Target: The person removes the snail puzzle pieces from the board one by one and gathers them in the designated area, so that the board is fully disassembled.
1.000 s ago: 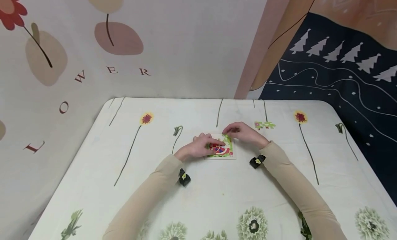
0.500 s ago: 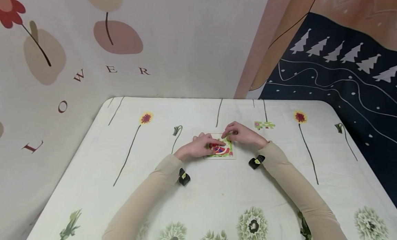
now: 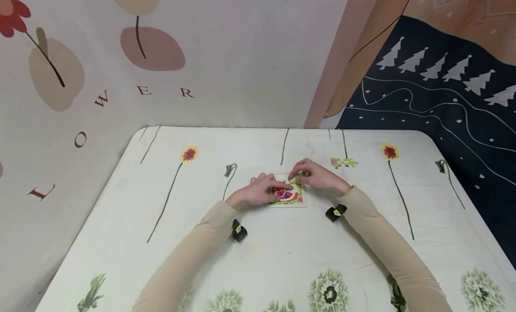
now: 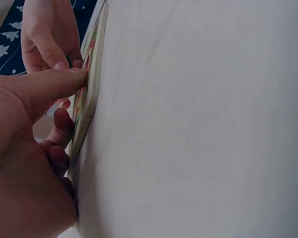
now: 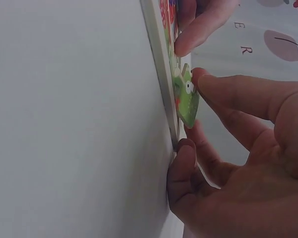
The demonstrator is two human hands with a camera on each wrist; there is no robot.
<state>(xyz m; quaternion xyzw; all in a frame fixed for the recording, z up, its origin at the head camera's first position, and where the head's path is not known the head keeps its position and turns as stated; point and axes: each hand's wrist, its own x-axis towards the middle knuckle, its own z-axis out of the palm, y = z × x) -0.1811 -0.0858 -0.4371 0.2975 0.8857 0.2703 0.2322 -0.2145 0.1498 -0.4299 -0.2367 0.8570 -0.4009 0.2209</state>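
A small jigsaw puzzle board [image 3: 304,205] with a pale border and a red and green picture lies flat mid-table. My left hand [image 3: 260,191] rests over its left side, the index finger stretched across the picture. In the left wrist view, one extended digit of the left hand [image 4: 39,94] touches the picture, while other fingertips sit along the board's edge [image 4: 93,101]. Thumb and fingers of my right hand [image 5: 253,129] pinch a green puzzle piece [image 5: 189,96] with a printed eye. That piece is tilted over the board's upper right, its lower edge close to the surface.
Two loose green puzzle pieces, one with a pink flower [image 3: 336,163] and one plain-looking green piece [image 3: 350,162], lie beyond the right hand. The white tablecloth [image 3: 282,254] has printed flowers and stems. A patterned wall hanging [image 3: 250,57] stands behind the table.
My right hand has shifted slightly toward the board's middle from its top edge, fingers still pinching the green piece. The left hand stays in place.
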